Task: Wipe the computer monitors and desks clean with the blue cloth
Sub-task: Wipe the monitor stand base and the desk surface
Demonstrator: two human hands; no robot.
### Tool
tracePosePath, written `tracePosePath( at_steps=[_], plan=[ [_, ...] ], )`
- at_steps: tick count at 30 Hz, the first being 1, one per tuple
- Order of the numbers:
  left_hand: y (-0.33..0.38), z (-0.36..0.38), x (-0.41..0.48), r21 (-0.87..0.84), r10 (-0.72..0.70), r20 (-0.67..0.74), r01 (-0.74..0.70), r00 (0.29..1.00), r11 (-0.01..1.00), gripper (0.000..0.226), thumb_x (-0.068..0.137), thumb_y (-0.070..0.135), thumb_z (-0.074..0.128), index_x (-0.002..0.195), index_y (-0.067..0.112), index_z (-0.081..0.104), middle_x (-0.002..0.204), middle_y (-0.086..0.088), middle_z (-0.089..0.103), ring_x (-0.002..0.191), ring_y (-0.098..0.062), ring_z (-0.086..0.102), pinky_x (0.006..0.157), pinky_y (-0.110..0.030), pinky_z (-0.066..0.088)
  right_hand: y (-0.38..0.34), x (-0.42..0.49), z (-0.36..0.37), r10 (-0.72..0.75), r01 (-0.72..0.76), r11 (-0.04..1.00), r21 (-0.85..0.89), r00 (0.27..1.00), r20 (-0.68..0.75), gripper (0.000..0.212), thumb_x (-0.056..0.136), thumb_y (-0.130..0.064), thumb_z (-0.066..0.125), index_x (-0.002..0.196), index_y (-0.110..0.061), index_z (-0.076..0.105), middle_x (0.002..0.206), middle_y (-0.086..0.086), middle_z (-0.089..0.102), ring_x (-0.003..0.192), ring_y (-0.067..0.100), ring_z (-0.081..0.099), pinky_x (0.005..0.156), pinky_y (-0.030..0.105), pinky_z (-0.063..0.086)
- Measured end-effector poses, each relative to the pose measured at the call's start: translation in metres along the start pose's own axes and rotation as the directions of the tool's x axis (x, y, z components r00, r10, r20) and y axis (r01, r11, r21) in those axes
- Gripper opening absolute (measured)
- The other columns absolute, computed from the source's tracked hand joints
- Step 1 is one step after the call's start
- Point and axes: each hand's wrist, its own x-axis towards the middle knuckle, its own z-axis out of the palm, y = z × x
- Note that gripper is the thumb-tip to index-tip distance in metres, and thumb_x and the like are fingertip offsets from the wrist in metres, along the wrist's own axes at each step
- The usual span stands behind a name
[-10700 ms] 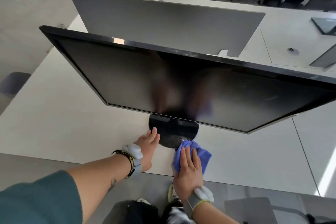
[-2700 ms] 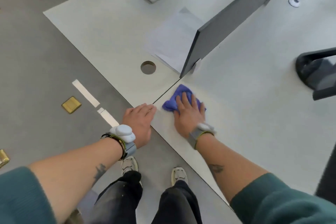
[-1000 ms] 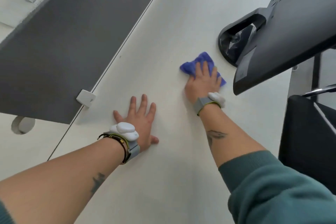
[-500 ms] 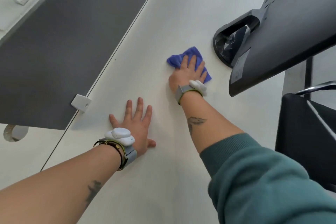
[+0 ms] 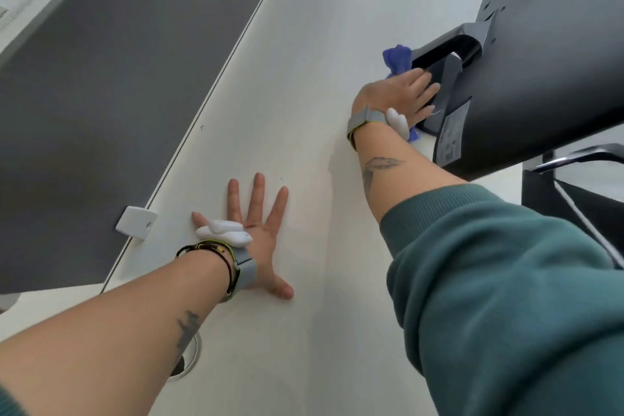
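The fingers (image 5: 418, 84) of the right hand (image 5: 393, 96) lie straight and close together, pressing the blue cloth (image 5: 399, 59) onto the smooth pale table (image 5: 304, 78). The cloth is soft and bunched up (one small corner peeks out by the wrist). Its long side points away from the person, right against the shiny black monitor foot (image 5: 452, 43). The left hand (image 5: 260, 236) rests flat on the table, fingers spread wide.

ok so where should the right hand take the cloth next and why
Probably sweep the blue cloth along the edge of the monitor base: the right hand presses it flat against that base, and the left hand lies spread on the desk, bracing.
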Motion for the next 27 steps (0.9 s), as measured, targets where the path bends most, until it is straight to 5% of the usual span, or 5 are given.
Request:
tracePosePath(
  at_steps=[4, 10, 14, 18, 27],
  plan=[
    [-0.001, 0.000, 0.004, -0.001, 0.020, -0.007, -0.020, 1.000, 1.000, 0.155, 0.046, 0.091, 0.069, 0.129, 0.044, -0.053, 0.133, 0.003, -0.066, 0.136, -0.037, -0.047, 0.103, -0.084, 0.004, -0.004, 0.010, 0.007, 0.052, -0.050, 0.999, 0.014, 0.986, -0.160, 0.049, 0.094, -0.016, 0.042, 0.143, -0.014, 0.045, 0.150, 0.000, 0.044, 0.148, 0.024, 0.025, 0.117, 0.051, 0.016],
    [-0.002, 0.003, 0.004, -0.001, 0.022, 0.013, -0.022, 1.000, 1.000, 0.154, 0.048, 0.090, 0.069, 0.128, 0.043, -0.054, 0.132, 0.002, -0.067, 0.134, -0.038, -0.049, 0.101, -0.085, 0.000, 0.019, 0.022, 0.035, 0.000, 0.022, 0.977, -0.211, 0.995, 0.104, 0.060, 0.100, -0.023, 0.029, 0.158, -0.016, 0.014, 0.164, 0.003, 0.018, 0.152, 0.029, 0.011, 0.120, 0.054, 0.007],
    [-0.002, 0.000, 0.003, 0.005, 0.034, 0.029, -0.034, 0.999, 0.999, 0.154, 0.049, 0.089, 0.069, 0.127, 0.042, -0.055, 0.130, 0.002, -0.068, 0.135, -0.039, -0.048, 0.101, -0.085, 0.002, 0.035, 0.000, 0.026, -0.094, 0.111, 0.956, -0.272, 0.993, 0.076, 0.055, 0.092, -0.020, 0.039, 0.147, -0.015, 0.034, 0.141, 0.003, 0.043, 0.129, 0.028, 0.038, 0.104, 0.049, 0.029],
    [-0.002, -0.004, 0.000, 0.006, 0.034, 0.049, -0.034, 0.998, 0.999, 0.153, 0.050, 0.091, 0.067, 0.128, 0.041, -0.055, 0.131, 0.000, -0.067, 0.137, -0.040, -0.045, 0.102, -0.084, 0.004, 0.044, -0.026, 0.008, 0.220, -0.189, 0.950, -0.250, 0.970, 0.102, 0.041, 0.093, -0.025, 0.046, 0.132, -0.014, 0.052, 0.123, 0.000, 0.046, 0.112, 0.022, 0.045, 0.094, 0.042, 0.035],
    [-0.004, -0.001, 0.004, 0.001, 0.050, 0.044, -0.050, 0.998, 0.999, 0.154, 0.051, 0.090, 0.067, 0.129, 0.039, -0.055, 0.131, -0.002, -0.067, 0.136, -0.042, -0.046, 0.100, -0.086, 0.003, 0.027, 0.042, 0.010, 0.073, -0.067, 0.991, -0.117, 0.996, 0.042, 0.066, 0.097, -0.026, 0.039, 0.158, -0.018, 0.015, 0.162, 0.006, 0.021, 0.143, 0.030, 0.032, 0.114, 0.047, 0.031]
  ],
)
